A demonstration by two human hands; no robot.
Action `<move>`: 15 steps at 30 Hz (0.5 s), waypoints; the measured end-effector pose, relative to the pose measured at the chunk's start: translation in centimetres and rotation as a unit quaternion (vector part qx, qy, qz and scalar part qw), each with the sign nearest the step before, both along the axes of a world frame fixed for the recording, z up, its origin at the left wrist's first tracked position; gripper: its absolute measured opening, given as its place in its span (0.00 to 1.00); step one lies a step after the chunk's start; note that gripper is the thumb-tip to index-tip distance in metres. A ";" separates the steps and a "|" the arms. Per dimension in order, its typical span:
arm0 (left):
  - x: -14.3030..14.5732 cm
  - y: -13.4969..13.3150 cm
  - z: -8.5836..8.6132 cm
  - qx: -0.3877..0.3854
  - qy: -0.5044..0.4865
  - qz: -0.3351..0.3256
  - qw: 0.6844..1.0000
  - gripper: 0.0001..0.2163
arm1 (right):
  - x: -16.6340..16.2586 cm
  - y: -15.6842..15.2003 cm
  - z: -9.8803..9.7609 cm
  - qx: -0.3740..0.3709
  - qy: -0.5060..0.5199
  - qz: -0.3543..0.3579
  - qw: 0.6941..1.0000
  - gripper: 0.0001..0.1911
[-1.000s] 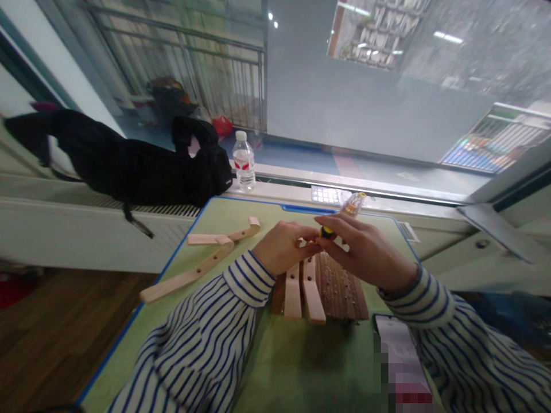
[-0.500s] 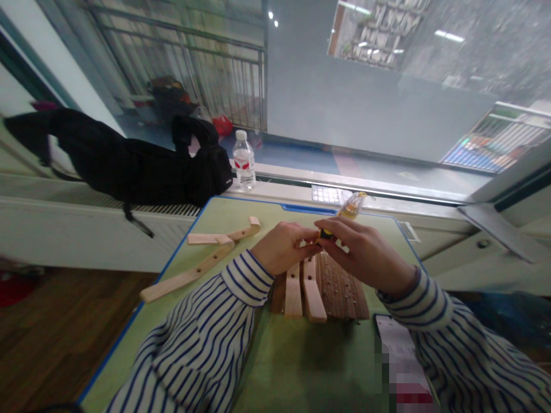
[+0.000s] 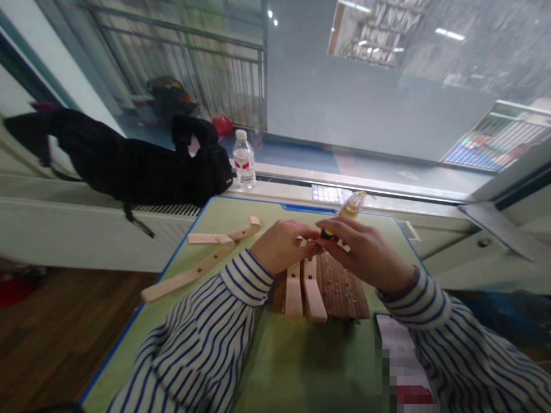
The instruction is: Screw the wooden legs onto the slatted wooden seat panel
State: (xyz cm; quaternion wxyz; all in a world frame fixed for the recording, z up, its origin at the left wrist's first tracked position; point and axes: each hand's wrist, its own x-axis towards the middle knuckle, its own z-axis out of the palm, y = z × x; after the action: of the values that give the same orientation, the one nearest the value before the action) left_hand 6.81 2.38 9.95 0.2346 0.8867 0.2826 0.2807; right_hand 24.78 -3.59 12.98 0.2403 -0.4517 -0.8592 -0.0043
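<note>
A small screwdriver with a clear yellow handle and a black and yellow collar sits pinched in the right hand, its handle slanting up and away toward the window while the tip end points down to the left hand. The right fingers are closed around the collar. The left fingers are curled shut too, meeting the right ones at the tool's tip; what they pinch there is too small to tell.

Both hands hover just above a wooden assembly: a dark slatted panel studded with small screws, with two pale wooden bars lying across its left part, each bar showing a round hole. The assembly rests on the green bench, which has a blue edge.

To the left on the bench lie loose wooden pieces, a long strip and a shorter hooked one touching it. By the right forearm a phone lies flat, its screen blurred out. Both sleeves are white with dark blue stripes.

Beyond the bench, on the sill, stand a water bottle and, just beside it to the left, a black bag.
</note>
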 end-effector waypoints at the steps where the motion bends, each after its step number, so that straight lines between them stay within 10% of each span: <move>1: 0.0 0.0 0.0 -0.001 -0.003 0.004 1.000 0.07 | 0.0 0.0 0.0 0.000 -0.002 -0.001 1.000 0.15; 15: -0.3 0.4 -0.5 0.018 0.014 -0.004 1.000 0.07 | -0.3 0.0 0.8 -0.005 0.004 0.014 1.000 0.16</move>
State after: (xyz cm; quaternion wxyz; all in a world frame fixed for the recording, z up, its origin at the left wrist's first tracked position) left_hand 6.53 2.77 9.44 0.2159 0.8955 0.2776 0.2728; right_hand 24.47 -3.60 13.73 0.2413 -0.4414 -0.8643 0.0054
